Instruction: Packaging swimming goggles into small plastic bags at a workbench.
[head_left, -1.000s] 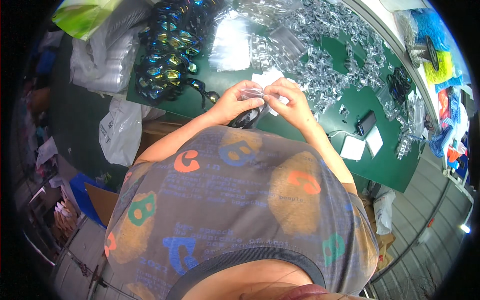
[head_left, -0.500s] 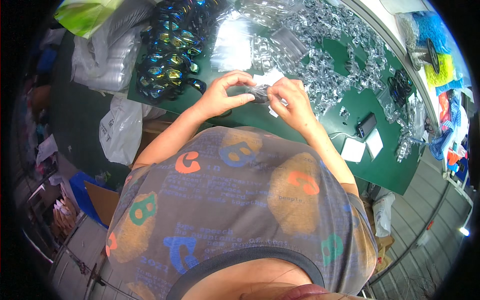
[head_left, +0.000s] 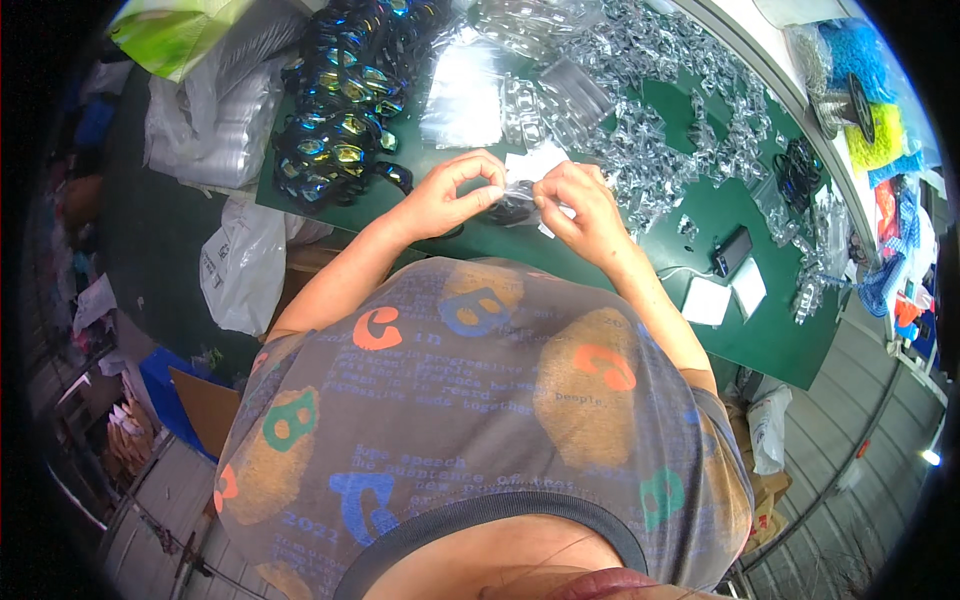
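Both my hands meet over the near edge of the green table. My left hand (head_left: 452, 195) is closed, thumb and fingers pinching one side of a small piece of clear plastic (head_left: 519, 188). On its other side my right hand (head_left: 580, 203) pinches it with curled fingers. Something dark (head_left: 512, 212) lies at or just under the plastic; its kind is partly hidden by the fingers. Behind the hands is a white paper sheet (head_left: 537, 163). Left of them lies a heap of black swim goggles (head_left: 345, 150) with shiny mirrored lenses.
Many clear plastic pieces (head_left: 640, 150) spread over the green table (head_left: 790, 350). Flat clear bags (head_left: 462, 100) lie beyond my hands. A black box-shaped device (head_left: 733, 250) with a white cable and white cards (head_left: 707, 300) sit at right. Wrapped plastic stacks (head_left: 215, 130) stand at far left.
The fingers and thumb of my left hand have come together on the plastic. My right hand has shifted slightly left, and the dark thing below shows a little lower.
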